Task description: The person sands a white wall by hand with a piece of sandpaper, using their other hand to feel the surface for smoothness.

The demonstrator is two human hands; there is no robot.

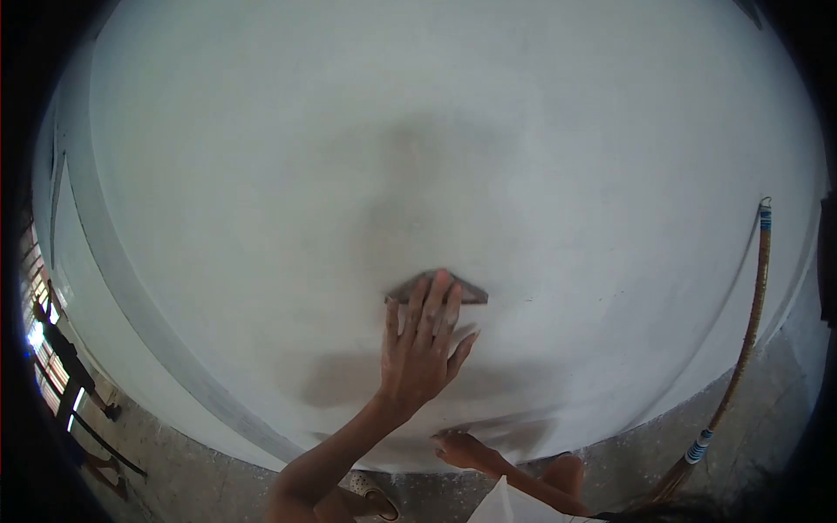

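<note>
My left hand (418, 349) lies against the pale wall (261, 192), fingers stretched upward and thumb held out to the right. Under its fingertips it presses a dark sheet of sandpaper (471, 295) flat to the wall; the sheet's corners stick out on both sides, and its middle is hidden by the fingers. Lower down, near the foot of the wall, my right hand (466, 451) hangs with loosely bent fingers and nothing visible in it. Soft shadows of my head and arms fall on the wall around the hands.
A long-handled broom (757, 314) with blue and white bindings leans against the wall at the right. Grey floor (183, 449) runs along the wall's base, with my shoe (375, 495) on it. Another person (70, 357) stands far left by a barred window.
</note>
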